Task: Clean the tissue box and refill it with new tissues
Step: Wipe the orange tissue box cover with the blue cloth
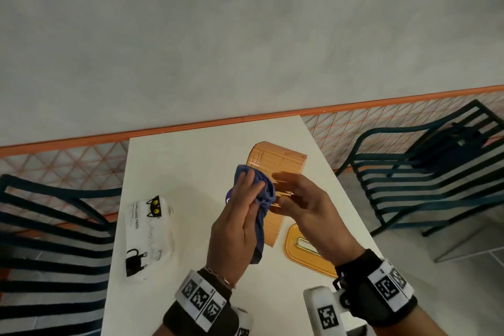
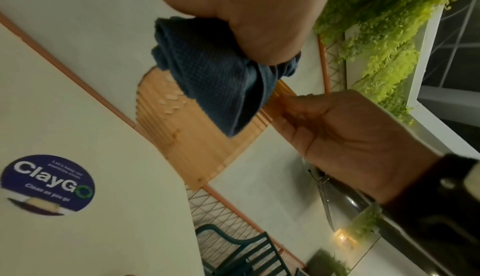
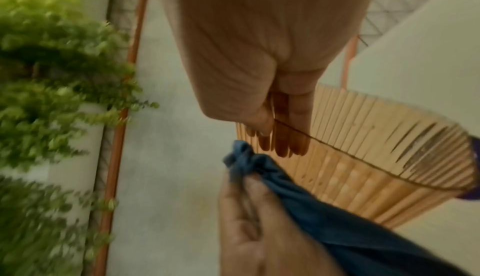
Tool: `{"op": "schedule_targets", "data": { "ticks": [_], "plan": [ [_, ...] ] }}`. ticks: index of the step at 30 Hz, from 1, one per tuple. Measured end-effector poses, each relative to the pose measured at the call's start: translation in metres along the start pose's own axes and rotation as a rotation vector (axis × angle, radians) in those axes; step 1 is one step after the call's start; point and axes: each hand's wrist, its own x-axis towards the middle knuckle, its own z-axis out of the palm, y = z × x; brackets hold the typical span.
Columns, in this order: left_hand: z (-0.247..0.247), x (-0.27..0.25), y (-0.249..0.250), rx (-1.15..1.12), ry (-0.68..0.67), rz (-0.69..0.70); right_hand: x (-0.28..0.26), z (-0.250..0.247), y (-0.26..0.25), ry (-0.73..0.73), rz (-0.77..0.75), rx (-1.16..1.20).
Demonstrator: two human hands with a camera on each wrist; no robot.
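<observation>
An orange, see-through ribbed tissue box (image 1: 278,163) is tipped up off the white table (image 1: 191,161), lid off and open side toward me. My right hand (image 1: 297,196) grips its near rim; in the right wrist view the fingers (image 3: 283,136) show through the wall (image 3: 363,167) from inside. My left hand (image 1: 242,199) holds a bunched blue cloth (image 1: 263,194) at the box's mouth, its tail hanging past the palm. The left wrist view shows the cloth (image 2: 218,87) against the box (image 2: 187,136). The box's orange lid (image 1: 294,256) with its slot lies on the table beneath my right wrist.
A sealed tissue pack (image 1: 148,234) with black cat prints lies at the table's left. A round blue sticker (image 2: 48,185) is on the tabletop. Dark slatted chairs stand left (image 1: 49,226) and right (image 1: 425,172). An orange-railed mesh barrier (image 1: 341,131) runs behind the table.
</observation>
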Motion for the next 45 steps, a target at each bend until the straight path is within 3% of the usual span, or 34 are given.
{"op": "schedule_targets", "data": {
  "ticks": [5,9,13,16,21,24,27,31,34,39,45],
  "plan": [
    [0.013,-0.015,-0.014,0.019,-0.167,0.071,0.008,-0.009,0.001,-0.021,0.179,0.075],
    [0.018,-0.019,-0.016,0.044,-0.197,0.085,0.005,-0.015,0.003,-0.038,0.275,0.154],
    [0.022,-0.021,-0.014,0.003,-0.178,0.094,0.001,-0.024,0.008,-0.085,0.185,0.092],
    [0.024,-0.016,-0.009,-0.035,-0.132,0.074,0.003,-0.032,0.005,-0.201,0.116,0.001],
    [0.024,0.019,0.005,0.046,-0.073,0.080,0.004,-0.031,0.017,-0.172,-0.074,-0.414],
    [0.027,0.050,0.006,0.121,-0.116,-0.088,0.007,-0.034,0.029,-0.180,-0.156,-0.533],
    [0.037,0.069,0.000,0.163,-0.118,-0.258,0.008,-0.037,0.037,-0.188,-0.135,-0.534],
    [0.058,0.050,0.024,0.073,-0.139,-0.240,0.011,-0.040,0.054,-0.099,-0.149,-0.394],
    [0.072,0.037,0.027,0.070,-0.183,-0.230,0.010,-0.042,0.069,-0.015,-0.168,-0.456],
    [0.073,0.066,0.007,0.045,-0.041,-0.482,0.005,-0.050,0.075,-0.014,-0.179,-0.476],
    [0.076,0.038,0.039,0.078,-0.069,-0.269,-0.001,-0.062,0.072,-0.007,-0.263,-0.501]
  ]
}}
